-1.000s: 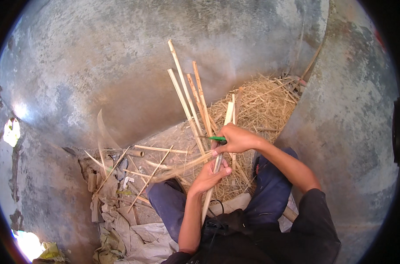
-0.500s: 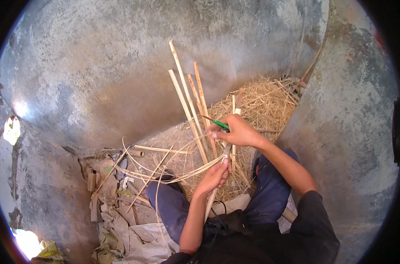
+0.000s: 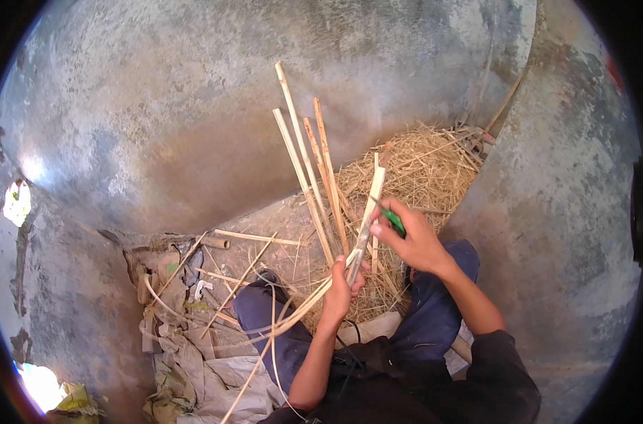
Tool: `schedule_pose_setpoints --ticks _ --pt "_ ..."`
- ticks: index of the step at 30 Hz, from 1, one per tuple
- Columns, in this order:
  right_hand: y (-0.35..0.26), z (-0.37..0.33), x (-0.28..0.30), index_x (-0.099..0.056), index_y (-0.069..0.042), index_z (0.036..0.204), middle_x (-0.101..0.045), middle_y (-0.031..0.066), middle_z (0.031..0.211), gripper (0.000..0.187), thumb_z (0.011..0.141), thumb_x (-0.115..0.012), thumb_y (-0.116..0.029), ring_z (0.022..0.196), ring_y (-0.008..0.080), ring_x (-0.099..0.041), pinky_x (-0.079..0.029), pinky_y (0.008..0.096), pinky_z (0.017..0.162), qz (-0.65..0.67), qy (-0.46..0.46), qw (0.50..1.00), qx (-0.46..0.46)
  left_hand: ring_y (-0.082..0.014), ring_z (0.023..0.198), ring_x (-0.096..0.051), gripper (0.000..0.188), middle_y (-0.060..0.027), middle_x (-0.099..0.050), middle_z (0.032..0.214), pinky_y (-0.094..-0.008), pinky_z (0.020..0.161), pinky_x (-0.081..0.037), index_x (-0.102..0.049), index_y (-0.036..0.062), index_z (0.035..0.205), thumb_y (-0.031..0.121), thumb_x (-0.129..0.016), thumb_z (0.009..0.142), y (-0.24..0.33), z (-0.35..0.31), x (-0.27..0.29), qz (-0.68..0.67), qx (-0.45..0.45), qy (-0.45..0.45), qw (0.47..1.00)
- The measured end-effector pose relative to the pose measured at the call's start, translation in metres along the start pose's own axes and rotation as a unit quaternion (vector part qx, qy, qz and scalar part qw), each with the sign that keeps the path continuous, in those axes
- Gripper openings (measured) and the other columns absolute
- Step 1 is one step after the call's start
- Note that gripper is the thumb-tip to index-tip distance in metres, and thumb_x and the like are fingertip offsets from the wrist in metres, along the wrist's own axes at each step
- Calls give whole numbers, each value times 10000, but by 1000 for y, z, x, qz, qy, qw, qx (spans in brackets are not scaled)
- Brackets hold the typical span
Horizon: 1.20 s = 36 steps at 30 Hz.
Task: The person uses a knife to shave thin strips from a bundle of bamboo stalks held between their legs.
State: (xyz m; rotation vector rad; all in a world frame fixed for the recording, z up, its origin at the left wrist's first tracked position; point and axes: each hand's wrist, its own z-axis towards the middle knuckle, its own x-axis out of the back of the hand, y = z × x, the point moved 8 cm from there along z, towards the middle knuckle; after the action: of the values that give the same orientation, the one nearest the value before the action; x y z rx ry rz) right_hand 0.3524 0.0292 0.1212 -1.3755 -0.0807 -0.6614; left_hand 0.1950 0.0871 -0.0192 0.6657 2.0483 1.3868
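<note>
My left hand (image 3: 341,290) is closed round a bundle of thin, pale bamboo strips (image 3: 293,318), whose loose ends curve away to the left over my knee. Against the same hand stands a split bamboo stick (image 3: 375,187), slanting upward to the right, its lower part partly hidden by the fingers. My right hand (image 3: 415,237) grips a green-handled knife (image 3: 393,222) beside the stick. Its small dark blade points up and left, close to the stick's edge. The right fingertips are near the stick; whether they touch it I cannot tell.
Several upright bamboo sticks (image 3: 313,169) lean in front of me by the grey wall (image 3: 215,106). A heap of straw-like shavings (image 3: 413,159) lies to the far right. Loose sticks (image 3: 240,283), rags and a pale sack (image 3: 237,385) are at the left.
My right hand with the knife has moved right and slightly down. The left hand has shifted a little left, and the strips' loose ends have swung down toward my left knee.
</note>
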Motion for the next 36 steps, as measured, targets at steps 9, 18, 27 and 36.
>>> schedule_pose_setpoints --ticks 9,18,27,36 --pt "23 -79 -34 -564 -3 1165 -690 257 870 232 1105 -578 -227 821 504 -678 -510 564 668 -137 -20 990 22 -105 554 -382 529 -5 -462 631 -297 539 -314 -581 59 1088 471 -254 1145 25 -28 -5 92 -137 87 982" --pt "18 -89 -41 -546 -15 1103 -681 259 810 151 1065 -621 -141 753 508 -672 -509 576 619 -178 20 984 20 -197 617 -546 296 -98 -559 693 -381 591 -430 -494 19 1177 283 -377 1115 32 -41 -10 133 -185 157 961" --pt "19 -87 -48 -529 6 1116 -671 257 730 198 1077 -609 -171 689 510 -676 -513 590 586 -231 20 973 -15 -483 690 -661 250 -265 -627 731 -576 666 -469 -421 -7 1231 212 -414 1112 37 -46 -13 227 -190 204 933" --pt "25 -75 -48 -532 -10 1112 -606 301 635 181 1076 -610 -169 648 546 -637 -499 621 559 -263 -1 964 -39 -601 734 -624 227 -361 -653 805 -684 695 -428 -394 -6 1193 186 -452 1087 34 -37 -19 348 -170 193 901"
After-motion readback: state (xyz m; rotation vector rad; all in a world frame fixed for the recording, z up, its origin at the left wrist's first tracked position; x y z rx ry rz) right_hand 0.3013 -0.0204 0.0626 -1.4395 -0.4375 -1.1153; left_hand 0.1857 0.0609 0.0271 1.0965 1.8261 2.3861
